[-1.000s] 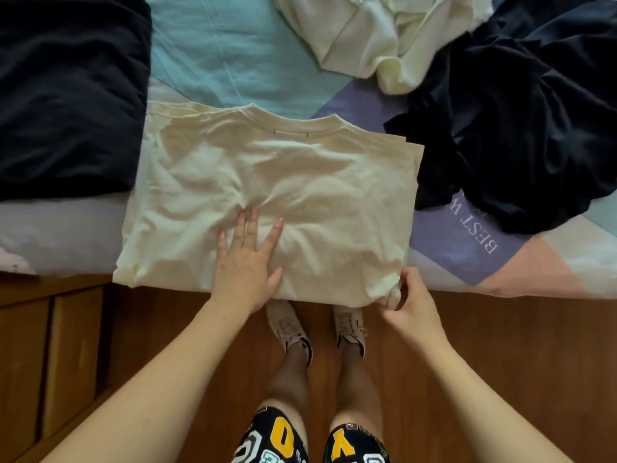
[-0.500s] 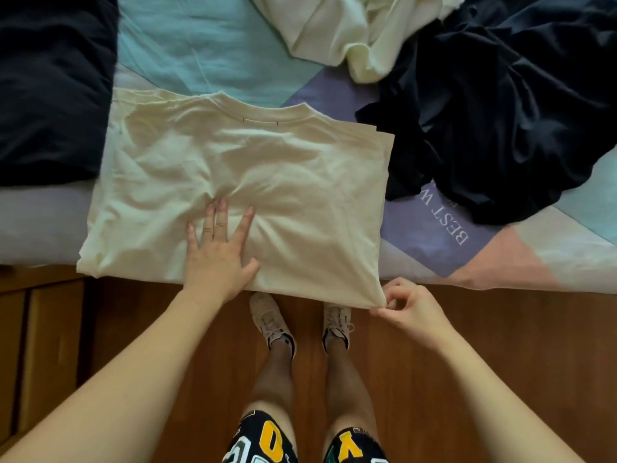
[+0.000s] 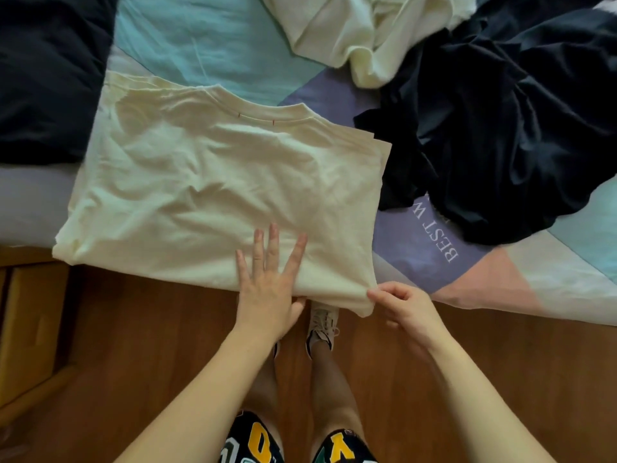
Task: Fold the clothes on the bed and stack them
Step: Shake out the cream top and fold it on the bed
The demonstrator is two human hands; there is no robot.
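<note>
Cream T-shirt (image 3: 217,195) lies half-folded at bed (image 3: 207,51) edge, centre frame. Left hand (image 3: 267,285) flat, fingers spread, pressing its hem at 6 o'clock. Right hand (image 3: 405,305) pinches hem corner at 5 o'clock. Unfolded black garment (image 3: 500,128) at 2 o'clock.

A single head-worn wide-angle view looks steeply down and forward over the near edge of the bed (image 3: 551,289), close enough that the forearms enter from the bottom of the frame, with wooden floor (image 3: 150,345) nearer than the bed and piled clothing beyond that edge.
</note>
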